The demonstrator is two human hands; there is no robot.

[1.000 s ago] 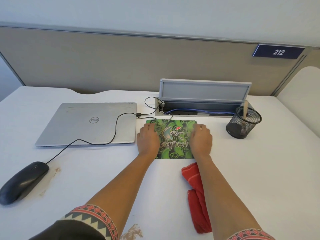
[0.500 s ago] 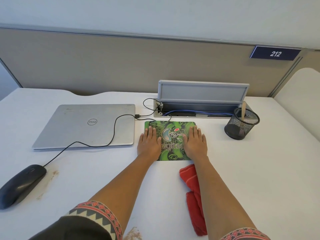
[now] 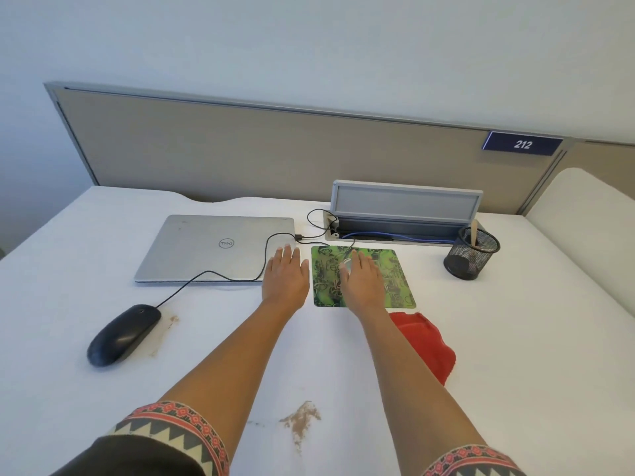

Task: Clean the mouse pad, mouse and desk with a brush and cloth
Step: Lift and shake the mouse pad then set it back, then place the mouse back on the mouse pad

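The green patterned mouse pad (image 3: 395,280) lies flat on the white desk (image 3: 515,338), in front of the cable box. My right hand (image 3: 360,283) rests flat on the pad's left half, fingers apart. My left hand (image 3: 285,276) lies flat on the bare desk just left of the pad, beside the laptop's corner. A red cloth (image 3: 426,345) is crumpled on the desk under my right forearm. The black wired mouse (image 3: 122,334) sits at the near left, with a brown smear (image 3: 170,321) beside it. A wooden handle (image 3: 474,233), perhaps the brush, stands in the mesh cup.
A shut silver laptop (image 3: 206,249) lies at the left with the mouse cable across it. A grey cable box (image 3: 405,211) with its lid up stands behind the pad. A black mesh cup (image 3: 470,252) is at the right. A brown stain (image 3: 300,420) marks the near desk.
My left hand has slid off the pad to the desk on its left. My right hand moved left across the pad. The view has tilted up and shifted.
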